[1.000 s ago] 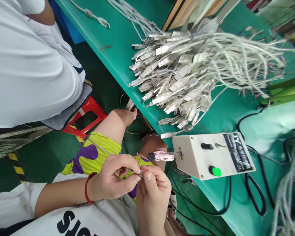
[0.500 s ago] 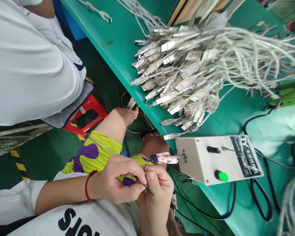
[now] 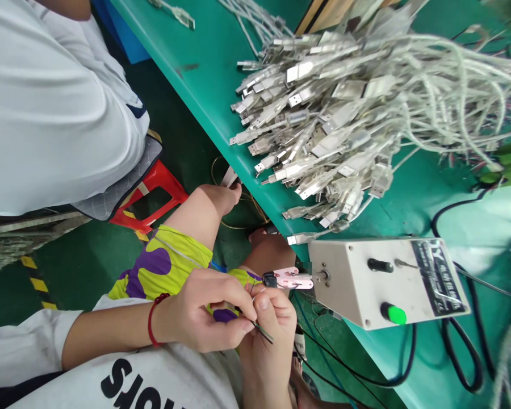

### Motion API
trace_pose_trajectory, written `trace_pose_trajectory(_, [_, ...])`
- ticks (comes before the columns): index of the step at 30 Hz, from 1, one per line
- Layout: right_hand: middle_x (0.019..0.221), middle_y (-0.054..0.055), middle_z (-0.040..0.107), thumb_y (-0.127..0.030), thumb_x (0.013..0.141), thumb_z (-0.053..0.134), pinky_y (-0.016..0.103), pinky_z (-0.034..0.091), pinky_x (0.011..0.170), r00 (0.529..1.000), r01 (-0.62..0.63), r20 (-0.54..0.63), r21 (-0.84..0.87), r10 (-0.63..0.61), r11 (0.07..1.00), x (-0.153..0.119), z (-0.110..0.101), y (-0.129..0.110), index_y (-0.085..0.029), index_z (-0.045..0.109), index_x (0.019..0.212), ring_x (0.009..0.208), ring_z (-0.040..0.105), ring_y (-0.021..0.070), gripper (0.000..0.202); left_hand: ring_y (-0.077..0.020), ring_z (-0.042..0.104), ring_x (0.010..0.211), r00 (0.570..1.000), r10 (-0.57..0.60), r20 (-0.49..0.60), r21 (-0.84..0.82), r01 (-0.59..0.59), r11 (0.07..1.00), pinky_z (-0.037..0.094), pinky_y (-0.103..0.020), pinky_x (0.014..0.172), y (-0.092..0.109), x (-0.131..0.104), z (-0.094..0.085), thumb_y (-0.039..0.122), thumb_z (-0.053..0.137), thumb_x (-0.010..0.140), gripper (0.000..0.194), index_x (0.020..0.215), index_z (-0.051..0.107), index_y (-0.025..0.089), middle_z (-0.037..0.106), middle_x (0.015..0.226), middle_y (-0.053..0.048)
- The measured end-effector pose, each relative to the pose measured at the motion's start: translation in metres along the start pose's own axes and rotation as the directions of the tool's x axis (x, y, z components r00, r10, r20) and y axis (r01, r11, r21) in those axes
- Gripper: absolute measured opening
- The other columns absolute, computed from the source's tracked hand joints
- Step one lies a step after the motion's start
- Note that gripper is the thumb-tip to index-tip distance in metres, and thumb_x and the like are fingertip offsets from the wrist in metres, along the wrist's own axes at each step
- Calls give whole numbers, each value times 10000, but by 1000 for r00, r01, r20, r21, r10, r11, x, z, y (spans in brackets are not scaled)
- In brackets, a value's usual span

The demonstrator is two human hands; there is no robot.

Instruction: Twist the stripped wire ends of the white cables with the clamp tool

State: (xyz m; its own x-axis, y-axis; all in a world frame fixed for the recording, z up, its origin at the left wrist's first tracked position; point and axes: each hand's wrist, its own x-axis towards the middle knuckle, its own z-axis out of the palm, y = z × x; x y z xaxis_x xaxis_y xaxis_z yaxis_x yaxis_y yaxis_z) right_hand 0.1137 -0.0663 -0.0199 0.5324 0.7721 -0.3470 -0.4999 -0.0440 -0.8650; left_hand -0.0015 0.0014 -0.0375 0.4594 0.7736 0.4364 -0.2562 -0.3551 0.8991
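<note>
My left hand (image 3: 217, 309), with a red cord bracelet at its wrist, comes in from the left and pinches thin wires (image 3: 264, 332) between thumb and fingertips. Black and green wire ends stick out below the pinch, while fine reddish and white strands show above it. My right hand (image 3: 269, 321) is closed around the same wires, its thumb beside the left fingertips. Part of the wires is hidden by the fingers. Just beyond the hands is a pink clip (image 3: 296, 278) with a black tip, mounted on the shaft of a pale box-shaped machine (image 3: 361, 278).
Many clear USB cables (image 3: 323, 125) lie heaped on the green table (image 3: 204, 85). The machine has a green button (image 3: 396, 314) and black cords (image 3: 464, 363). At left, a person in white (image 3: 59, 113) sits on a red stool (image 3: 153, 196).
The view has shifted slightly, so the table, cables and machine appear a little farther right. Both hands keep their hold on the wires, with almost no visible movement.
</note>
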Motion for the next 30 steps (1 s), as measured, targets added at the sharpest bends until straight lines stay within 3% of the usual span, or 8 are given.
trace_pose_trajectory(7, [642, 22, 789, -518, 744, 1042, 185, 581, 534, 1000, -17, -8, 7, 17, 1000, 2, -1, 1, -291, 894, 725, 520, 652, 106, 272, -49, 405, 480, 1000, -6, -12, 21, 6, 1000, 363, -161, 485, 0, 0, 1, 91, 753, 893, 122, 931, 698, 193, 671, 650, 48])
trace_pose_trajectory(11, [637, 19, 780, -514, 779, 1019, 213, 574, 538, 1000, 10, -8, -20, -10, 1000, 2, -1, 3, -267, 874, 705, 521, 654, 123, 295, -51, 510, 501, 999, 39, -36, 42, -37, 998, 456, -144, 542, 0, 2, 1, 91, 735, 915, 104, 935, 700, 187, 739, 693, 23])
trace_pose_trajectory(15, [653, 11, 769, -503, 923, 903, 225, 518, 524, 987, 158, -19, -131, -161, 979, -4, -9, 6, -254, 866, 760, 523, 636, 132, 300, -99, 727, 624, 994, 107, -22, 118, -104, 988, 581, -155, 664, 3, 7, -1, 89, 714, 942, 107, 964, 694, 191, 796, 739, -6])
trace_pose_trajectory(18, [717, 9, 782, -432, 940, 899, 261, 544, 606, 953, 295, 5, -232, -302, 927, -11, -23, 11, -282, 895, 939, 618, 688, 163, 150, -115, 756, 624, 993, 115, -3, 156, -114, 981, 584, -169, 642, 4, 8, -2, 99, 708, 937, 108, 970, 682, 199, 808, 748, -8])
trace_pose_trajectory(20, [718, 1, 765, -382, 935, 906, 310, 565, 658, 933, 360, 58, -212, -356, 908, -15, -32, 14, -310, 889, 1023, 653, 692, 186, 115, -120, 760, 620, 994, 112, -5, 154, -110, 982, 573, -181, 627, 4, 7, -1, 97, 697, 934, 113, 970, 678, 202, 816, 760, -10])
trace_pose_trajectory(26, [640, -26, 660, -382, 930, 900, 370, 525, 603, 895, 445, 97, -179, -435, 877, -14, -41, 20, -307, 830, 924, 525, 548, 171, 104, -123, 757, 625, 997, 78, 4, 140, -78, 987, 560, -196, 620, 4, 5, 0, 77, 690, 924, 146, 972, 668, 213, 811, 773, -11])
trace_pose_trajectory(30, [626, -23, 635, -358, 949, 882, 350, 536, 609, 909, 417, 102, -153, -405, 896, -12, -35, 16, -288, 824, 921, 556, 579, 177, 95, -124, 751, 601, 993, 117, -6, 144, -115, 983, 572, -199, 626, 3, 5, -1, 103, 705, 943, 121, 991, 668, 208, 805, 752, -9])
